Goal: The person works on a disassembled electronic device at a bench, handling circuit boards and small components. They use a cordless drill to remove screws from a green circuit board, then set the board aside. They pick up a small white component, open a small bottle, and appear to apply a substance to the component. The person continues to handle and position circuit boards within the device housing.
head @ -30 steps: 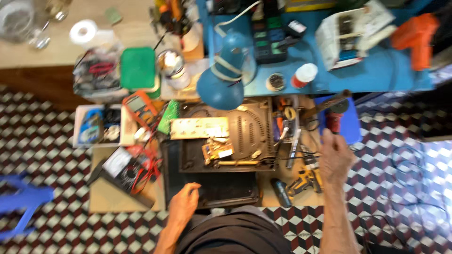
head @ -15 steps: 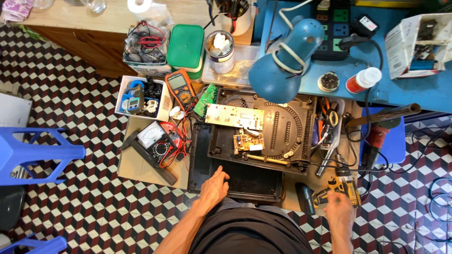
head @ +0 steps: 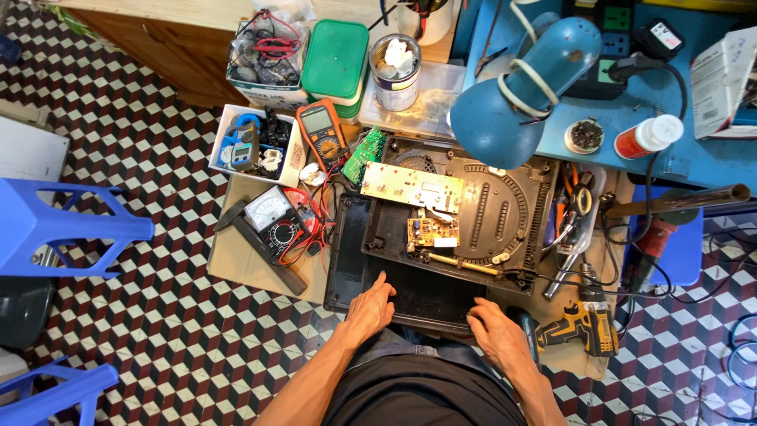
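Both hands bare: left hand (head: 371, 306) flat on the black panel (head: 418, 288) at the opened appliance housing (head: 473, 221), right hand (head: 495, 335) loosely at its edge; lift evenly, mind wires.

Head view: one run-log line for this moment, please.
left hand: flat on black panel | right hand: at panel's near edge | opened appliance base: circuit boards exposed | cordless drill: lying right of right hand
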Demonstrator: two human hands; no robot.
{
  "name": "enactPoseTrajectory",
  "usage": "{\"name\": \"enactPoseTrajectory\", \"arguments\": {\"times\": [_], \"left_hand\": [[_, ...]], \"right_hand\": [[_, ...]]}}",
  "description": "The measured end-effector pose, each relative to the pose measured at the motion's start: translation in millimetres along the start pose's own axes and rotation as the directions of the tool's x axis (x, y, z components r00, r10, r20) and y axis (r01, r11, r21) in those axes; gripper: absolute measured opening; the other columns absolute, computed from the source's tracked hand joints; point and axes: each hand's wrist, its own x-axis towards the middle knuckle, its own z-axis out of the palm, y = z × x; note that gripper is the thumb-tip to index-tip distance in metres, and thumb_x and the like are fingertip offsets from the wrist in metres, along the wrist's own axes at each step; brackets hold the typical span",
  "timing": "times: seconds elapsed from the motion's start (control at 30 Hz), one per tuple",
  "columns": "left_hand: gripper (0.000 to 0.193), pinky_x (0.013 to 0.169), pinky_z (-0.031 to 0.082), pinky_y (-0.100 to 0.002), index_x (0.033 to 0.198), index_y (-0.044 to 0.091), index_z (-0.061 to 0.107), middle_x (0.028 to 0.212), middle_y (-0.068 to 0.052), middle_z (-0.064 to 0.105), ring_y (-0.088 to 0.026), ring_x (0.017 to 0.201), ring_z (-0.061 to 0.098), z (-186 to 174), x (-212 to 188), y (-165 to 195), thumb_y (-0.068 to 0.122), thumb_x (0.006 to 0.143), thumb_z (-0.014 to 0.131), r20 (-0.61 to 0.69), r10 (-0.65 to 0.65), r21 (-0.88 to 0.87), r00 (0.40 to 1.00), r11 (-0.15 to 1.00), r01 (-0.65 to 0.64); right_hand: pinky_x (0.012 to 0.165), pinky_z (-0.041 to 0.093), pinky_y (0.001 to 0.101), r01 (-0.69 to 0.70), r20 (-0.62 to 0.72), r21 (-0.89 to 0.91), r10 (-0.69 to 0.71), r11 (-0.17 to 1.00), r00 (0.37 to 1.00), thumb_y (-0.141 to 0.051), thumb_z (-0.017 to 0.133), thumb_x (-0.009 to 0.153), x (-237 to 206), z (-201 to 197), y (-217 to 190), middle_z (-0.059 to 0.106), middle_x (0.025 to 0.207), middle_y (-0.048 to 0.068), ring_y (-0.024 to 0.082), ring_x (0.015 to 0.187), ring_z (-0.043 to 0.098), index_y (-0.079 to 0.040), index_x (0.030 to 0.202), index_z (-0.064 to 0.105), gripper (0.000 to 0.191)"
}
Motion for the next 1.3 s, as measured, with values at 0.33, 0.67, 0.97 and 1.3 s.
{"name": "enactPoseTrajectory", "arguments": {"times": [0.33, 0.67, 0.97, 1.3], "left_hand": [[0.031, 0.092, 0.054, -0.052, 0.112, 0.008, 0.065, 0.161, -0.024, 0.031, -0.047, 0.102, 0.067, 0, -1, 1, 0.014, 0.082, 0.068, 0.041, -0.049, -0.013, 0.998, 0.999, 0.050], [0.033, 0.100, 0.050, -0.050, 0.116, 0.012, 0.066, 0.163, -0.018, 0.031, -0.043, 0.118, 0.061, 5, -2, -3, 0.017, 0.084, 0.063, 0.125, -0.102, 0.049, 0.987, 0.994, 0.096], [0.026, 0.084, 0.055, -0.050, 0.116, 0.016, 0.070, 0.101, -0.018, 0.075, -0.039, 0.097, 0.071, -12, -18, 35, 0.024, 0.093, 0.060, 0.054, -0.077, 0.001, 0.996, 0.997, 0.077], [0.024, 0.088, 0.055, -0.048, 0.112, 0.015, 0.070, 0.114, -0.016, 0.076, -0.037, 0.103, 0.070, 12, -14, 36, 0.022, 0.090, 0.063, -0.005, -0.031, -0.031, 1.000, 0.999, 0.031]], "right_hand": [[0.090, 0.056, 0.0456, 0.135, 0.233, -0.136, -0.101, 0.981, 0.967, -0.022, 0.064, 0.088, 23, 34, 14, 0.042, 0.152, 0.020, 0.043, 0.102, 0.066, -0.009, 0.111, 0.058, 0.027], [0.082, 0.054, 0.0464, 0.098, 0.005, 0.017, -0.098, 0.995, 0.995, -0.022, 0.063, 0.092, -4, 24, 16, 0.069, 0.115, 0.019, 0.040, 0.097, 0.068, -0.009, 0.107, 0.069, 0.020], [0.066, 0.053, 0.0423, -0.535, -0.168, 0.311, 0.599, 0.786, 0.783, -0.042, 0.064, 0.095, -75, -29, 24, 0.070, 0.070, 0.016, 0.031, 0.067, 0.069, -0.008, 0.094, 0.077, 0.037], [0.100, 0.049, 0.0497, -0.487, -0.501, 0.064, 0.450, 0.871, 0.739, -0.037, 0.062, 0.095, -74, -17, 129, 0.065, 0.132, 0.020, 0.040, 0.121, 0.062, -0.011, 0.131, 0.066, 0.044]]}}
